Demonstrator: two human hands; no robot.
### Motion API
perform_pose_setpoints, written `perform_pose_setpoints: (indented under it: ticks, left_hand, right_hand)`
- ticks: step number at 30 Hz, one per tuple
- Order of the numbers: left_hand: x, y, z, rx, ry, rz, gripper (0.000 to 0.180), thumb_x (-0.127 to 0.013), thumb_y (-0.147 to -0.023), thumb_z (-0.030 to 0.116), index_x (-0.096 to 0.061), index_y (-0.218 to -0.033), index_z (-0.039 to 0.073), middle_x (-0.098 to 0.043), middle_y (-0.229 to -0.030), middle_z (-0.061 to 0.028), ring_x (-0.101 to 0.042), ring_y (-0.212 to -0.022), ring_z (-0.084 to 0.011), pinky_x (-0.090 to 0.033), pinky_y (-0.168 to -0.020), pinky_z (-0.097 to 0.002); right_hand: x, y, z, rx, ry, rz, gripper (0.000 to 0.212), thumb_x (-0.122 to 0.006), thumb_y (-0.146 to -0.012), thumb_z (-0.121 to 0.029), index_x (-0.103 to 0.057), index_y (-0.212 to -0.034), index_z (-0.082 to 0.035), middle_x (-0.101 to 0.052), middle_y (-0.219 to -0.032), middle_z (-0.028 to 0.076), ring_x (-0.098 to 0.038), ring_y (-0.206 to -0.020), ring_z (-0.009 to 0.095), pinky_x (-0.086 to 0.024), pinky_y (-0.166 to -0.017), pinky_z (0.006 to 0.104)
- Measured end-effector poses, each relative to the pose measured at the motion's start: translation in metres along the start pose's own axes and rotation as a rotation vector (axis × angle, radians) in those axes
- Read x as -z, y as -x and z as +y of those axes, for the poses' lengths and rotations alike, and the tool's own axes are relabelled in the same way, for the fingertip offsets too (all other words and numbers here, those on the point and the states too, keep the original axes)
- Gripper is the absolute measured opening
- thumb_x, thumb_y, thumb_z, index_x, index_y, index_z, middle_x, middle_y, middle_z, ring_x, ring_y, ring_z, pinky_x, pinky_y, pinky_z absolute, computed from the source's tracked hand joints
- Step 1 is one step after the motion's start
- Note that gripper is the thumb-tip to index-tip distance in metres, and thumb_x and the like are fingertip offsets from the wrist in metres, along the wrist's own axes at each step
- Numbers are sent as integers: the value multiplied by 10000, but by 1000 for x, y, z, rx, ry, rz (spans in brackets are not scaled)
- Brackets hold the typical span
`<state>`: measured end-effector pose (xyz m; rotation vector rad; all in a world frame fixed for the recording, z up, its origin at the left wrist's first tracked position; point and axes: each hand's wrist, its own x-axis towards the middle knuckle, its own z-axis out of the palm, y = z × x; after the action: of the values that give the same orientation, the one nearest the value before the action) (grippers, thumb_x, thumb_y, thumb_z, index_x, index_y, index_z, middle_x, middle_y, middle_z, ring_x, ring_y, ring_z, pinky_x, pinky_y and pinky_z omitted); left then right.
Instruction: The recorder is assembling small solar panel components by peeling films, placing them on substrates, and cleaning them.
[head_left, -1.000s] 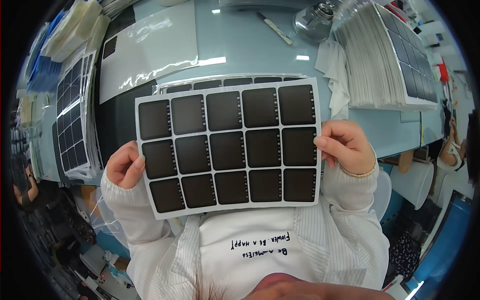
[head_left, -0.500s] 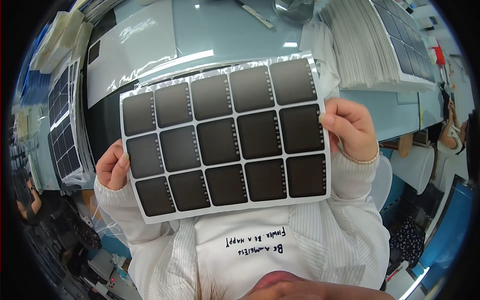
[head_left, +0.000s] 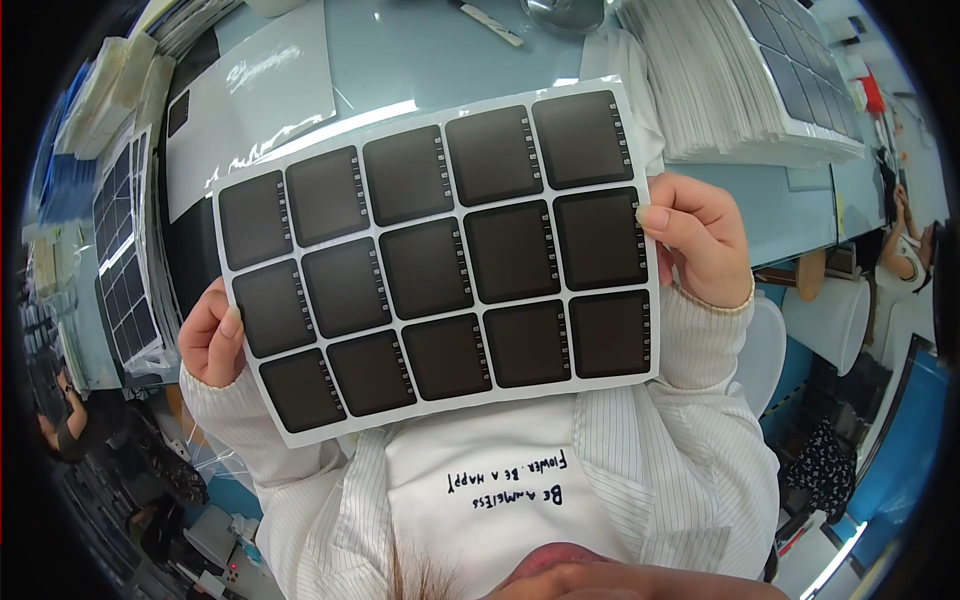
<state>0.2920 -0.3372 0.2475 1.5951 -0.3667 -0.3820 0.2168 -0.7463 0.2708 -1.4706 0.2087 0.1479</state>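
Observation:
Between my two hands I hold up a white sheet (head_left: 400,325) that carries rows of dark, rounded square panels. Its left edge is pinched by my left hand (head_left: 213,335), thumb on the front face. My right hand (head_left: 700,238) is closed on the right edge, with the thumb on the front and the fingers curled behind. The sheet tilts, its right side higher than its left, and it hides part of the table behind it.
A tall stack of sheets (head_left: 700,90) with dark panels on top stands at the far right. Panelled sheets (head_left: 125,250) lie at the left. A clear-covered white sheet (head_left: 260,95), a cutter (head_left: 492,24) and a shiny grey object (head_left: 563,12) are on the glossy table (head_left: 420,60).
The sheet has shifted slightly up and left in view and faces me more fully. Both hands have kept their grip on its edges, the left moving a little to the left.

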Motion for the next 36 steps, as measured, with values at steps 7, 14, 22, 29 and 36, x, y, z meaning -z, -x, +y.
perform_pose_setpoints:
  ticks: [7,14,22,29,36]
  left_hand:
    - [0,6,9,72,31,10,197,-448,-884,109,-461,-703,32,-541,-894,-93,-489,-779,-121,-365,-745,-242]
    - [-10,-15,0,161,129,16,185,-436,-892,113,-469,-731,28,-515,-826,-46,-433,-696,-77,-340,-659,-197]
    - [-30,-21,7,175,116,124,197,-451,-887,122,-467,-710,36,-457,-715,1,-370,-606,-59,-301,-595,-185]
    - [-40,-25,6,295,122,110,227,-501,-881,184,-497,-689,63,-434,-618,47,-328,-528,-36,-267,-511,-199]
    - [-37,-28,5,249,61,68,249,-503,-880,194,-489,-673,56,-403,-605,39,-316,-533,-49,-267,-522,-208]
  right_hand:
    - [-1,-5,2,-25,-140,28,184,-540,-839,-130,-526,-684,-32,-480,-546,-20,-385,-398,34,-273,-382,169]
    - [6,-16,5,-11,-236,85,157,-496,-842,-118,-525,-713,-33,-537,-574,10,-373,-370,48,-271,-367,182]
    - [8,-16,-1,-3,-267,116,127,-495,-826,-104,-497,-714,-45,-536,-636,1,-457,-541,53,-340,-507,189]
    - [-7,-11,-5,18,-303,326,233,-415,-858,-210,-447,-675,-69,-477,-595,-9,-441,-515,54,-365,-500,184]
    - [10,-4,-16,20,-192,185,180,-395,-880,-195,-461,-773,-67,-537,-676,2,-562,-591,76,-467,-554,195]
